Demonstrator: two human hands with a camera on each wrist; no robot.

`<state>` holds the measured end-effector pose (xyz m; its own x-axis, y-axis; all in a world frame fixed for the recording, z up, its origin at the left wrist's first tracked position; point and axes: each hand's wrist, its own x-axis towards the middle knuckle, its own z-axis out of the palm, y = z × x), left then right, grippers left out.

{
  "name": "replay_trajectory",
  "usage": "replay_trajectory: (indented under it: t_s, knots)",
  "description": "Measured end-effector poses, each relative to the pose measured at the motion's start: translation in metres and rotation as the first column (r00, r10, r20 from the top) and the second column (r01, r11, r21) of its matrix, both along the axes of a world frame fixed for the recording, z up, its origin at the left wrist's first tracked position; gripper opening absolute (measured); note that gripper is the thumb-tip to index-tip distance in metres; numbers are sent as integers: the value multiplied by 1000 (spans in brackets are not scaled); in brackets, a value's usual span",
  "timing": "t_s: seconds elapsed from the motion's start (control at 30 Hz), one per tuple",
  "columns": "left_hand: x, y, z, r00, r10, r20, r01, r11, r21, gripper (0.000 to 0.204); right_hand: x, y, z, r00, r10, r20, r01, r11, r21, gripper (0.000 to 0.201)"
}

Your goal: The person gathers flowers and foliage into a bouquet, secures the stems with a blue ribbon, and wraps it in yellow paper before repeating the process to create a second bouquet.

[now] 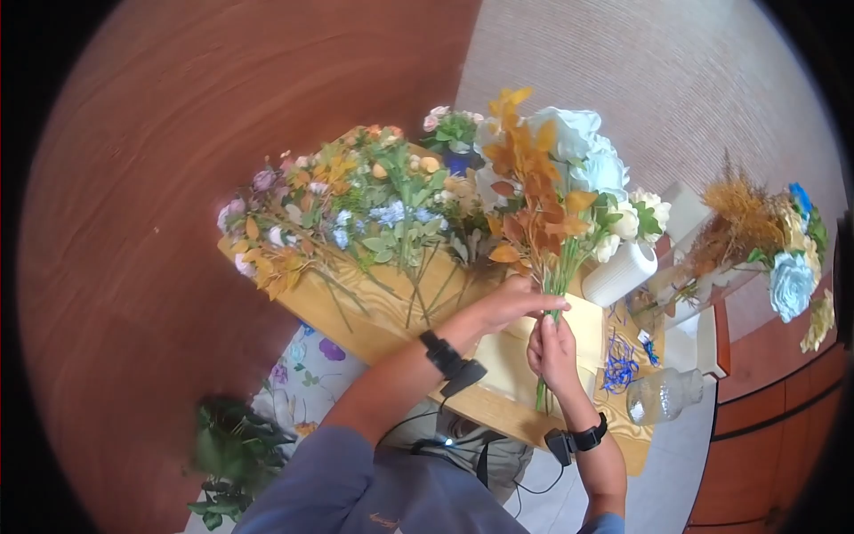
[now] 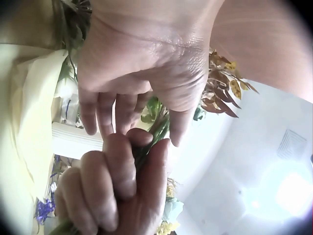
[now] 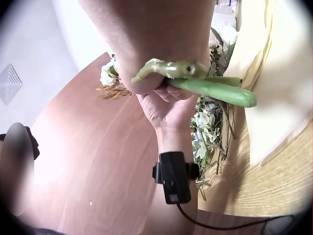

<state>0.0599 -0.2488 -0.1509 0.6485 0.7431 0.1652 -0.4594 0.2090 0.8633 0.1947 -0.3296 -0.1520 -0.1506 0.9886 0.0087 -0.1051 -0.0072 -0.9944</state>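
Note:
Both hands are at a bouquet of artificial flowers, with rust-orange leaves (image 1: pixel 534 205), large pale blue blooms (image 1: pixel 596 169) and smaller white flowers (image 1: pixel 626 221). My right hand (image 1: pixel 555 349) grips the bundled green flower stems (image 1: pixel 559 278), fingers curled round them. Just above it, my left hand (image 1: pixel 511 305) holds the same bundle loosely, thumb across one side and fingers on the other. In the left wrist view, its fingers hang fairly straight with gaps between them. Cut ends of the green stems (image 3: pixel 217 92) stick out below the right hand in the right wrist view.
Loose artificial flowers (image 1: pixel 391 214) cover the table's left and back. A ribbed white vase (image 1: pixel 620 274), blue ribbon (image 1: pixel 620 365) and a glass jar (image 1: pixel 663 397) stand or lie at right. Pale yellow wrapping sheets (image 1: pixel 498 363) lie under the hands. Dark green foliage (image 1: pixel 233 445) is low left.

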Motion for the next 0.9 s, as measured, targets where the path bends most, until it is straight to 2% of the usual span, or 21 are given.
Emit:
replay_trajectory:
  t_s: [0.03,0.1,0.23,0.33,0.47,0.53,0.57,0.63,0.67,0.77,0.83,0.9]
  knots:
    - [1,-2,-4,1000,-12,0,12,1000,3,27,1,3,0,1000,-12,0,12,1000,3,22]
    - [2,-4,-17,988,144,-57,-142,989,42,23,1,7,-1,1000,-17,5,17,999,38,22]
    - [4,-10,-19,966,257,-29,-254,963,89,20,-2,9,1,997,-55,53,50,995,86,21]
    - [-5,-13,-10,986,160,-37,-160,987,11,22,-10,8,8,990,-91,110,79,991,109,23]
    - [-11,-14,-9,995,91,-35,-90,996,20,25,-10,12,3,991,-113,78,103,987,125,23]
    - [-6,-12,-15,959,275,71,-277,960,28,26,-12,12,4,983,-155,100,141,980,141,23]
    - [-4,-11,-17,956,284,71,-286,958,26,26,-12,13,4,984,-146,100,131,981,140,23]
    - [-7,-11,-16,891,453,-42,-451,891,55,23,-11,15,2,972,-215,94,199,967,156,22]
    - [-14,-9,-17,907,413,-79,-408,910,72,22,-9,16,0,968,-227,105,206,963,176,22]
    - [-30,-9,-9,901,412,-133,-402,911,94,22,-6,21,-2,928,-343,146,304,922,240,17]
    - [-40,-8,-7,886,447,-125,-438,894,96,23,-7,21,4,928,-356,114,319,914,250,16]
    - [-48,-5,-9,857,514,-36,-495,840,220,24,-4,23,10,925,-352,142,303,910,283,17]
